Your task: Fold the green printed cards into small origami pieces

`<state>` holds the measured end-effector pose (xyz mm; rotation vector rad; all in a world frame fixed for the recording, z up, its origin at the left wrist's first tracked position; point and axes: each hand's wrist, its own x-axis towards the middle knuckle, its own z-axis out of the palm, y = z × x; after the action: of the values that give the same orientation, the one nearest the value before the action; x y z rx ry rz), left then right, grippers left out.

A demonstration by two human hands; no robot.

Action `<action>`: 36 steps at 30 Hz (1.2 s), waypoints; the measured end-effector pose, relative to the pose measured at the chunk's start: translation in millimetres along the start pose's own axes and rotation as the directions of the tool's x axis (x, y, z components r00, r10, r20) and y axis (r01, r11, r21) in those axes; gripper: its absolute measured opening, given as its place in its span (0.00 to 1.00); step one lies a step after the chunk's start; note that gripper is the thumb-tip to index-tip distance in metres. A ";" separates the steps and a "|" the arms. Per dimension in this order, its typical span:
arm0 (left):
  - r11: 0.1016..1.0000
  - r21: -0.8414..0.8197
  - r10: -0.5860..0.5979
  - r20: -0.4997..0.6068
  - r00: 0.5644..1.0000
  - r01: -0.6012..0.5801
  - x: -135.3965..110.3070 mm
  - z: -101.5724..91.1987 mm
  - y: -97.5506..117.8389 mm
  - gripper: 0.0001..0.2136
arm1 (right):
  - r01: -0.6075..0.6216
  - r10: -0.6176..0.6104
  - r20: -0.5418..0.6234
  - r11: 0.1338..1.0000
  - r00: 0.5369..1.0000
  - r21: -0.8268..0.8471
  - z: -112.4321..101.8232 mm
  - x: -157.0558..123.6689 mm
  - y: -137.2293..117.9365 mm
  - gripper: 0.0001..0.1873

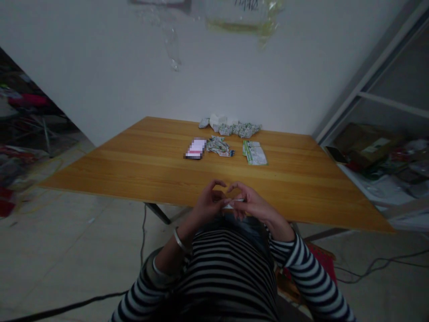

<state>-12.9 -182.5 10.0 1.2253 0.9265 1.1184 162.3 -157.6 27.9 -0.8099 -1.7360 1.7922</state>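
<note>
Pale wall point(117, 76) fills the back of the room, with bits of tape stuck up high. Up against it stands a big brown wooden bench point(134, 165). A person in a striped shirt point(231, 264) is at the near side. Two bare hands reach out over the near edge: the left grip point(214, 202) and the right grip point(247, 203). At the back of the bench, by the wall, lies a row of crumpled stuff point(246, 129), white and spotty. In front of the row is a crumpled wrapper point(217, 145). To its right a flat packet point(256, 153) lies by itself, and just to its left is a blocked-out flat thing point(197, 148); I can't tell what it is.

Smallest of all is a little white piece point(229, 206). It is right between the two grips, by the bench's near edge, and fingers hide much of it. The part that shows looks longer from side to side. Both grips are pinched narrow and seem to hold it, thumbs close together. Neither is nearer, because both look to be touching it.
</note>
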 end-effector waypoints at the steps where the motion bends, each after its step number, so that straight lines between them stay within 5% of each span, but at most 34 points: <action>1: 0.999 0.041 0.023 -0.043 0.999 -0.021 1.3 0.4 -4.1 0.23 | 0.005 -0.006 -0.040 1.000 0.999 -0.025 1.5 0.4 3.6 0.19; 8: 0.990 0.140 -0.024 -0.036 0.999 0.029 6.0 -12.3 -18.6 0.22 | -0.016 0.008 -0.072 0.994 0.997 -0.109 -6.0 0.7 17.2 0.16; 13: 0.954 0.296 0.093 -0.152 0.984 -0.045 9.5 -23.9 -23.1 0.15 | -0.006 0.000 -0.051 0.992 0.999 -0.123 -14.9 15.6 22.0 0.16; 17: 0.840 0.541 0.242 -0.298 0.923 -0.046 12.2 -37.8 -22.9 0.10 | 0.016 -0.048 -0.119 0.967 0.992 -0.255 -22.0 40.3 22.0 0.16; 20: 0.725 0.688 0.315 -0.385 0.867 0.042 9.4 -59.5 -12.1 0.08 | 0.031 -0.166 -0.275 0.899 0.947 -0.437 -37.0 53.9 16.7 0.13; 25: 0.690 0.723 0.411 -0.427 0.805 0.030 22.1 -95.6 25.5 0.10 | 0.011 -0.142 -0.351 0.936 0.926 -0.351 -74.8 69.2 9.3 0.12; 29: 0.637 0.770 0.423 -0.306 0.853 -0.041 72.9 -101.5 46.8 0.11 | 0.008 -0.107 -0.403 0.971 0.909 -0.240 -99.7 88.0 9.0 0.13; 33: 0.409 0.901 0.414 -0.043 0.909 -0.144 137.0 -92.8 41.1 0.10 | 0.029 -0.086 -0.464 0.991 0.882 -0.129 -118.8 106.9 12.5 0.17; 36: 0.280 0.916 0.409 0.158 0.899 -0.288 174.2 -87.5 24.6 0.14 | 0.047 -0.061 -0.494 0.998 0.867 -0.043 -130.9 117.1 17.9 0.21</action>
<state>-61.2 6.9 29.7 2.4572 1.5308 0.9646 176.8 16.4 1.8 -1.1082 -1.4264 1.3630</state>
